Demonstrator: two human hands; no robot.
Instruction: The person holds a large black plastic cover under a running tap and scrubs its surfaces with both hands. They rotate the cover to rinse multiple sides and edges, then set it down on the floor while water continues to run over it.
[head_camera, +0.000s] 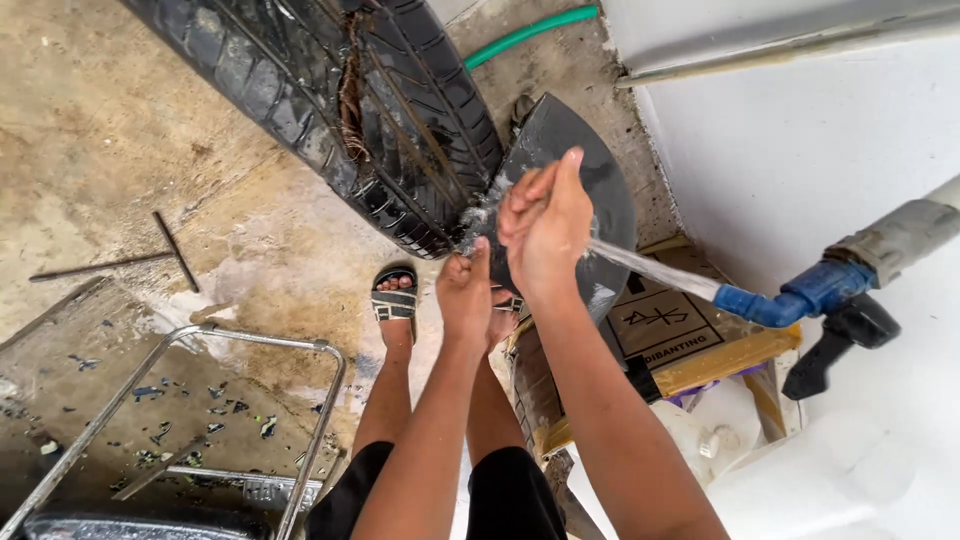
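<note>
While water streams from the blue tap, your right hand presses flat on the dark disc, fingers together. Your left hand pinches the disc's lower edge beside the tyre.

"What is the person wearing?"
"Black shorts, arms bare with no sleeves showing. Both hands, the left hand and the right hand, are bare and wet."
"And the feet?"
"Dark open sandals with pale crossing straps."

Brown cardboard box beneath tap
</note>
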